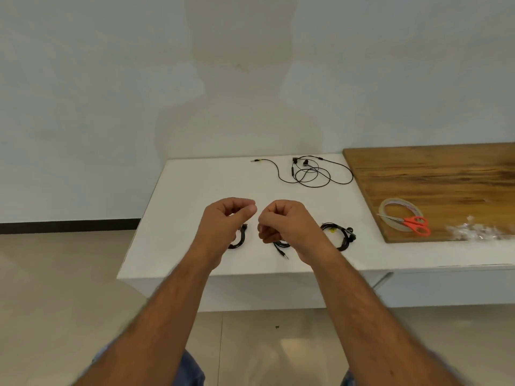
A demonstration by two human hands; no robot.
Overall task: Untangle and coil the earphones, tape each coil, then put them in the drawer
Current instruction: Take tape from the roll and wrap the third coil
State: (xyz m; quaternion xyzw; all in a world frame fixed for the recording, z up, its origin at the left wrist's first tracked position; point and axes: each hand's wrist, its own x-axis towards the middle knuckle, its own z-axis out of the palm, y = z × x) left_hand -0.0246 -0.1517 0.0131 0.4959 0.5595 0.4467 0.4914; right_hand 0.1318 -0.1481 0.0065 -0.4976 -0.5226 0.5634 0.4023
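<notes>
Left hand (227, 218) and right hand (281, 222) curled narrow above the counter (195, 190) front edge, grip contents unclear, coiled earphones (341, 235) laid beneath, loose earphones (306, 174) at back edge

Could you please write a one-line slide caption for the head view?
Both hands, left hand and right hand, curl above coiled earphones on the white table; loose earphones lie behind.

Desk (195, 190): white, set against the wall I face.
Wooden board (434, 176): lies on its right part.
Scissors (415, 224): red-handled, resting across the board's near edge.
Floor (55, 274): beige tiles.
</notes>
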